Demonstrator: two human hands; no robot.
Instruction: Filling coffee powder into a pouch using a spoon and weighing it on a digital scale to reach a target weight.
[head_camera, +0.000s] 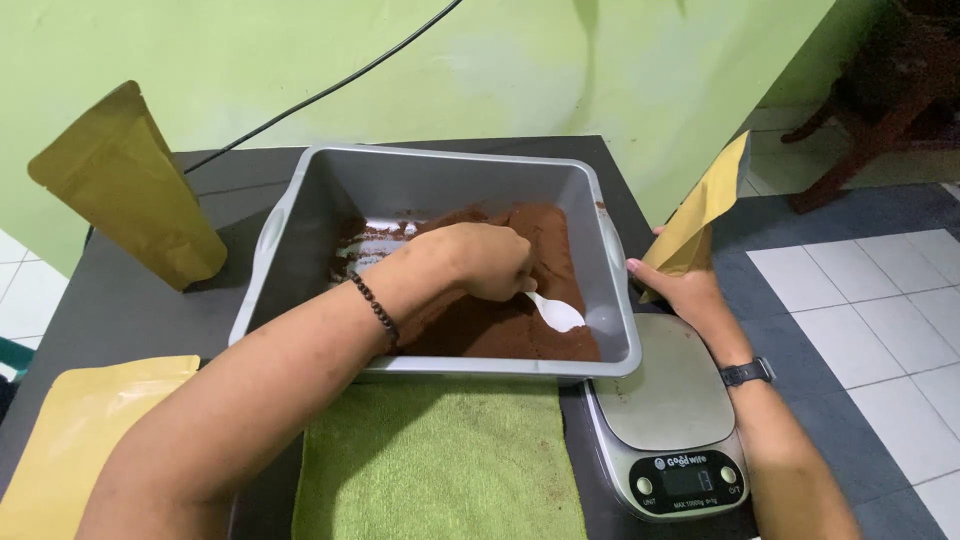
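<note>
A dark surface stood against a green wall, with a black cable running across the wall above it. On it sat a grey tub, its far part bare and its near part heaped with brown powder. A gold pouch stood upright just left of the tub, and another yellow pouch lay flat at the near left corner. A green cloth was spread in front of the tub, touching its near wall. To the right of the cloth a kitchen scale rested, its steel plate bare and partly tucked under the tub's right corner. Beyond the surface lay grey and white floor tiles and the legs of a dark wooden chair.

The left hand, a bead bracelet on its wrist, reached over the tub's near wall and was closed around the handle of a white spoon. The spoon's bowl lay on the powder near the tub's right wall, and it looked empty. The right hand, a watch on its wrist, gripped a third gold pouch by its lower end, holding it tilted just outside the tub's right wall, above the scale.
</note>
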